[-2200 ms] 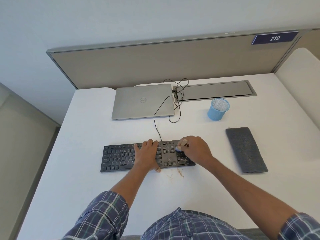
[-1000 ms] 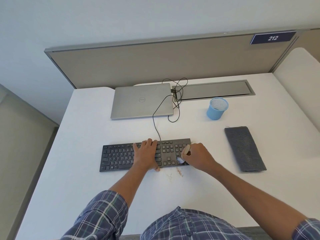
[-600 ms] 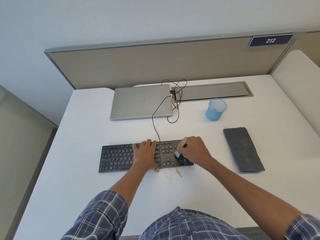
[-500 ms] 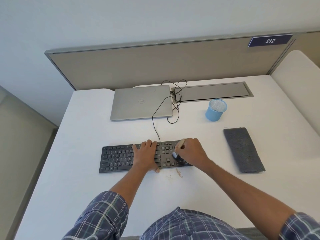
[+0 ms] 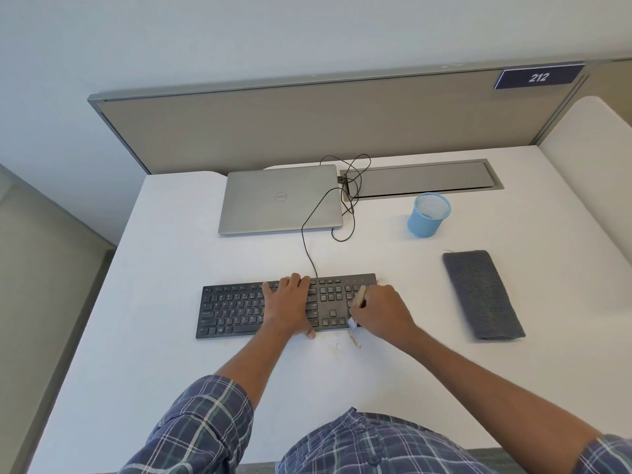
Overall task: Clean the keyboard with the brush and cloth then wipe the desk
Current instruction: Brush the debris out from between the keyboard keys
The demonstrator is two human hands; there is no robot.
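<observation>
The white desk [image 5: 164, 336] carries a shut laptop [image 5: 280, 200] at the back and a black keyboard [image 5: 232, 309] nearer the person. A folded grey cloth [image 5: 482, 295] lies well to the right, with a blue cup [image 5: 427, 217] behind it. The left hand [image 5: 289, 306] lies flat on the keys, fingers straight. The right hand [image 5: 383, 313] curls round a small brush [image 5: 359, 297] — bristles at the keyboard's front right edge, crumbs [image 5: 354, 342] just beside.

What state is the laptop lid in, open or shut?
Shut. The laptop lies flat on the desk with its logo-bearing lid facing up; no screen or keys show.
</observation>
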